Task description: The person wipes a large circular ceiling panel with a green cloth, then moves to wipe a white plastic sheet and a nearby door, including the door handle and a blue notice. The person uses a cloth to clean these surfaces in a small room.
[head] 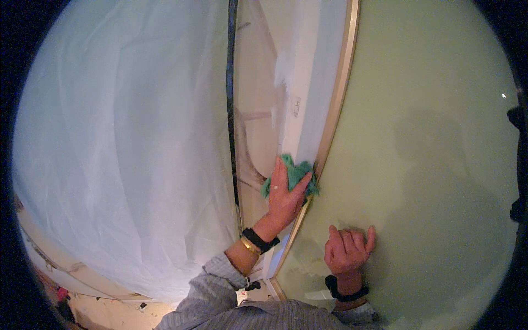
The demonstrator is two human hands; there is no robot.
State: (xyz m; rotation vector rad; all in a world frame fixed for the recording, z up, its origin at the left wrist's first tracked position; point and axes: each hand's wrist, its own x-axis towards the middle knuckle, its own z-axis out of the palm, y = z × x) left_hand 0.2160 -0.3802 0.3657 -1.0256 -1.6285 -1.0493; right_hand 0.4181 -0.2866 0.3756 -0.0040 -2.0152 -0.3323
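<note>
My left hand (286,198) presses a crumpled green cloth (298,175) onto a pale painted band (305,115) of white and light blue. The cloth bunches under my fingers and reaches a narrow wooden trim strip (340,95) on the right. Lower right, my right hand (348,249) is raised in front of a green wall (412,74). Its middle fingers are bent, and the outer digits stick out apart. Nothing shows in it; the bent fingertips are hidden, and whether it touches the wall is unclear.
A translucent plastic sheet (156,123) hangs at left, edged by a dark strip (231,82). Between strip and band lies a beige panel (253,144) with brownish curved lines. Small writing marks the band. A light floor (119,311) with scattered bits shows at lower left.
</note>
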